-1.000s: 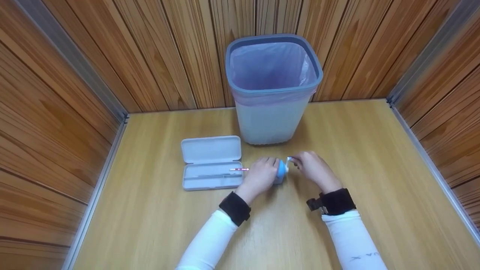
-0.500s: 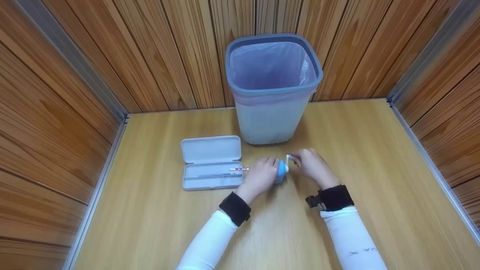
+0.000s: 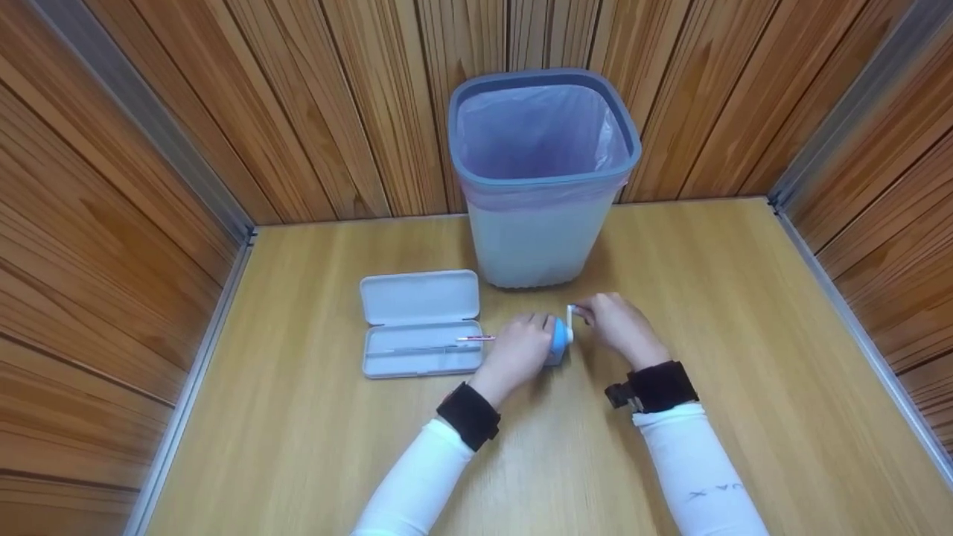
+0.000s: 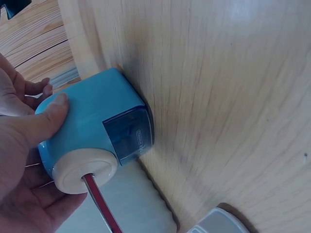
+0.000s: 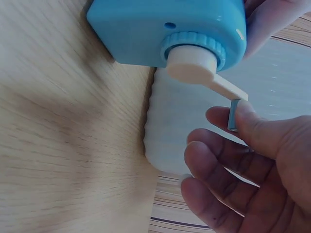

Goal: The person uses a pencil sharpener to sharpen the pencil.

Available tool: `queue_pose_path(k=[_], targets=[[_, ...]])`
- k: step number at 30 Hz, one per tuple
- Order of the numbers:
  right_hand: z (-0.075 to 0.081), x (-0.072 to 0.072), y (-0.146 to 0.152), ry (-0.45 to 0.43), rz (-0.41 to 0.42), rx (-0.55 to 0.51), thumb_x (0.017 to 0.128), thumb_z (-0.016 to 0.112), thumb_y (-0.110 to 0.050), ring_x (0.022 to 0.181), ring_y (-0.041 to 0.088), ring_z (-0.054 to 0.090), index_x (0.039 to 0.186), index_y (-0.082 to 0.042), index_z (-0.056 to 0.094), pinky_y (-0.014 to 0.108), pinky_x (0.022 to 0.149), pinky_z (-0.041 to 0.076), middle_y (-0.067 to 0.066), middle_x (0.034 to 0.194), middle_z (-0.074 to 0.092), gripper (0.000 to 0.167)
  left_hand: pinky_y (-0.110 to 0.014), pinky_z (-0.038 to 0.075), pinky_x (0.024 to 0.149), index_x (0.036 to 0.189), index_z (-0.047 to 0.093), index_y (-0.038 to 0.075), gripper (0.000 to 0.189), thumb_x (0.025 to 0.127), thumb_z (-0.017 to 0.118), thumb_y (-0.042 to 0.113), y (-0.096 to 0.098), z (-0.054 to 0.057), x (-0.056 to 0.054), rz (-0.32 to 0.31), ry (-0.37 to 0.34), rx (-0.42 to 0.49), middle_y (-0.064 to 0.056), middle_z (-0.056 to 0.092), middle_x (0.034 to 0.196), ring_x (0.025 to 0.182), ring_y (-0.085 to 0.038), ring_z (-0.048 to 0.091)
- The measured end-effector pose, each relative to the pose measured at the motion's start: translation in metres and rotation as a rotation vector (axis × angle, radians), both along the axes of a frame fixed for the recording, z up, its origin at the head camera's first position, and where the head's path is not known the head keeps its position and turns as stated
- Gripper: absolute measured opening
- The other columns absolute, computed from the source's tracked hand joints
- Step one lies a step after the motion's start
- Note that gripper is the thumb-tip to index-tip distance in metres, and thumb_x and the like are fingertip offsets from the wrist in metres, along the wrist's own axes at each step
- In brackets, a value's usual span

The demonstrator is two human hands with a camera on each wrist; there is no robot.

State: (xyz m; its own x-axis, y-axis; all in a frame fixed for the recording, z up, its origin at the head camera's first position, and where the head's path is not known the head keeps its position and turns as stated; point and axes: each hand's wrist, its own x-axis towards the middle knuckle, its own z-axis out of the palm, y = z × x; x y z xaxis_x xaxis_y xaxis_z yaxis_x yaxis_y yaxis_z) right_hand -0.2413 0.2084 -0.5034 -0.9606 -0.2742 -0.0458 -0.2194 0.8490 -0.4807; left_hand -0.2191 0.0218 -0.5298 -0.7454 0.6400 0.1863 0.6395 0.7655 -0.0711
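Note:
A blue crank pencil sharpener (image 4: pixel 90 109) stands on the table, its dark see-through shavings drawer (image 4: pixel 130 136) low on one side. My left hand (image 3: pixel 521 344) grips its body from above, thumb on top in the left wrist view. A red-striped pencil (image 4: pixel 101 201) sticks into the round cream front of the sharpener and points left, toward the pencil case. On the other end is a cream crank arm (image 5: pixel 228 88) with a small blue knob (image 5: pixel 234 115). My right hand (image 3: pixel 616 324) pinches that knob between thumb and forefinger, the other fingers loosely curled.
An open grey pencil case (image 3: pixel 421 350) lies left of the sharpener, with a thin long item inside and its lid tipped back. Behind stands a tall bin (image 3: pixel 540 238) with a plastic liner. Wood-panelled walls (image 3: pixel 298 112) enclose the table (image 3: pixel 298 447) at the back and both sides.
My right hand has shifted slightly up and left with the knob, and the crank arm now stands more upright. My left hand, the sharpener and the pencil look unmoved.

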Motion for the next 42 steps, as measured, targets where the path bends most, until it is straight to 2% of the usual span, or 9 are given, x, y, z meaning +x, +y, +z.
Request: queue_pose_path(k=[7,12,20,29,37,42], targets=[[-0.004,-0.002,0.002,0.092,0.037,-0.032,0.099,0.058,-0.013,0.058,0.017,0.046,0.082,-0.008,0.067,0.032,0.053,0.038,0.0,0.063,0.048,0.02,-0.03,0.052,0.088,0.124,0.065,0.005,0.037,0.09,0.07,0.019,0.001,-0.002,0.0,-0.009,0.058,0.0,-0.006,0.067,0.113,0.102,-0.02,0.064],[-0.003,-0.003,0.001,0.049,0.02,-0.018,0.1,0.057,-0.016,0.057,0.017,0.046,0.089,-0.007,0.07,0.031,0.052,0.037,0.0,0.062,0.047,0.02,-0.031,0.051,0.091,0.127,0.063,0.004,0.039,0.089,0.068,0.01,0.002,-0.002,0.001,0.006,0.017,0.004,-0.009,0.066,0.118,0.106,-0.022,0.063],[-0.004,-0.004,0.001,-0.001,-0.004,0.003,0.101,0.055,-0.018,0.058,0.018,0.046,0.096,-0.007,0.074,0.032,0.052,0.038,0.001,0.063,0.047,0.022,-0.033,0.049,0.095,0.131,0.06,0.004,0.041,0.092,0.067,0.011,0.003,-0.001,0.002,0.016,-0.026,-0.019,-0.01,0.064,0.124,0.112,-0.023,0.061],[-0.006,-0.006,0.001,-0.015,-0.034,-0.012,0.101,0.055,-0.02,0.059,0.019,0.05,0.102,-0.01,0.076,0.032,0.054,0.041,0.001,0.063,0.051,0.023,-0.035,0.048,0.097,0.133,0.059,0.004,0.043,0.091,0.066,0.009,0.002,0.0,0.002,0.03,-0.058,0.02,-0.012,0.063,0.126,0.114,-0.025,0.06],[-0.009,-0.01,0.0,0.007,-0.009,-0.033,0.101,0.056,-0.017,0.058,0.018,0.047,0.094,-0.007,0.073,0.031,0.052,0.038,0.0,0.063,0.047,0.021,-0.033,0.051,0.092,0.126,0.062,0.001,0.037,0.089,0.067,0.005,0.0,-0.001,0.001,0.007,0.025,0.046,-0.011,0.066,0.118,0.107,-0.023,0.064],[-0.012,-0.012,0.0,-0.05,-0.032,-0.034,0.101,0.055,-0.017,0.062,0.019,0.05,0.102,-0.009,0.074,0.032,0.055,0.04,0.002,0.067,0.052,0.021,-0.033,0.05,0.093,0.128,0.062,0.003,0.039,0.089,0.068,0.008,0.001,-0.002,0.003,0.023,0.018,0.016,-0.011,0.065,0.12,0.109,-0.023,0.063]])
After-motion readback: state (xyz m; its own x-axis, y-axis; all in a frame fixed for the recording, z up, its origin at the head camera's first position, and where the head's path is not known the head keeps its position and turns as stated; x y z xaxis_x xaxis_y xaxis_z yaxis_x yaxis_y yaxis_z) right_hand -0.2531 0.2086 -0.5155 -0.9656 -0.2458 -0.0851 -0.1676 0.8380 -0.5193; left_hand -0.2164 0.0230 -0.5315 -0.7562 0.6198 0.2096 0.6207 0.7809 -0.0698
